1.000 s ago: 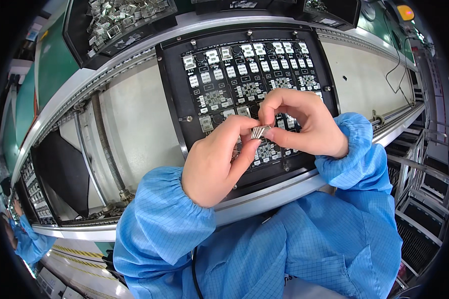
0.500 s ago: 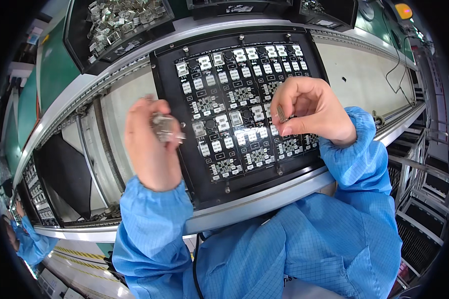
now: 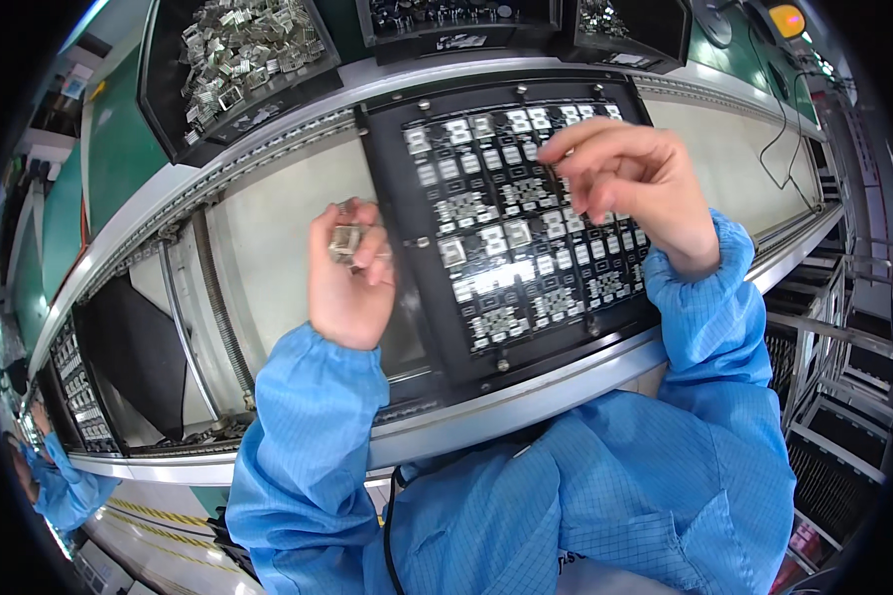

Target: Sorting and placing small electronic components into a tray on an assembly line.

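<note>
My left hand (image 3: 352,283) is closed around several small silvery metal parts (image 3: 346,241), left of a black tray. The parts are boxy, with thin edges. The black tray (image 3: 392,198) lies on the conveyor and carries a panel of circuit boards (image 3: 511,223) with rows of white and silver components. Over the tray's right half hovers my right hand (image 3: 630,178), fingers curved and apart, with no part visible in it. It covers some of the boards beneath.
An open black bin (image 3: 159,74) heaped with similar silvery parts stands at the far left. Two more dark bins (image 3: 456,45) (image 3: 630,59) of small parts sit beyond the tray. A metal conveyor rail (image 3: 546,382) runs along the near side. Another person's blue sleeve (image 3: 74,486) shows at far left.
The tray has shifted right along the conveyor. My left hand has moved right with its metal parts. The finned metal part earlier in my right hand's fingers is no longer seen there.
</note>
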Available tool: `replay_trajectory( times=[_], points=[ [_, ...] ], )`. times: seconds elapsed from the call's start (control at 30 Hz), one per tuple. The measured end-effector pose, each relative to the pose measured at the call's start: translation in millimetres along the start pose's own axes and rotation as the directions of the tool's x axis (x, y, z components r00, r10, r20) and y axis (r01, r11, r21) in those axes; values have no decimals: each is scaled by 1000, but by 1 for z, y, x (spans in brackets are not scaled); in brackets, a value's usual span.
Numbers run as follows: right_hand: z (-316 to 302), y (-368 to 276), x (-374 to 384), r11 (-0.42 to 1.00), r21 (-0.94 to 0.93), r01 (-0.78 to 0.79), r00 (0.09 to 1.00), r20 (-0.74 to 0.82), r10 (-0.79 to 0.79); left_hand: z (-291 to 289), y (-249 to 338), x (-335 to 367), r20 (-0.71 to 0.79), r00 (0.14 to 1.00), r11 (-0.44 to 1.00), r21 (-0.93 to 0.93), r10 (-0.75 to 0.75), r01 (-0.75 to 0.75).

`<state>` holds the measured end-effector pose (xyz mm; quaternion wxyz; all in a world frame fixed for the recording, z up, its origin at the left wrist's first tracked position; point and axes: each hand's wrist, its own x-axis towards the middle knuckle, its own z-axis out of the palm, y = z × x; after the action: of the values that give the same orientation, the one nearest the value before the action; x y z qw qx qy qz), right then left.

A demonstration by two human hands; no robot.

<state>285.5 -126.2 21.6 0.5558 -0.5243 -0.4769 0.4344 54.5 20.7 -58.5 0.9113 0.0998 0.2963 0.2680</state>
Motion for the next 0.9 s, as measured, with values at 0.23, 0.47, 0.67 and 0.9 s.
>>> replay_trajectory(
  times=[0.23, 0.47, 0.67, 0.9],
  points=[
    [-27, 20, 40, 973, -233, -2, 982, -185, -43, -11, 16, -6, -41, 995, 994, 58, -95, 97],
    [-40, 41, 58, 825, -565, -24, 997, -71, -20, 2, 12, -15, 33, 996, 996, 41, -77, 76],
    [-34, 44, 56, 466, -866, 182, 972, 88, -216, 13, 6, -26, 16, 989, 988, 43, -147, 146],
    [-30, 51, 53, 518, -849, 102, 984, 11, -177, 9, 4, -29, 55, 977, 979, 18, -204, 203]
  ],
)
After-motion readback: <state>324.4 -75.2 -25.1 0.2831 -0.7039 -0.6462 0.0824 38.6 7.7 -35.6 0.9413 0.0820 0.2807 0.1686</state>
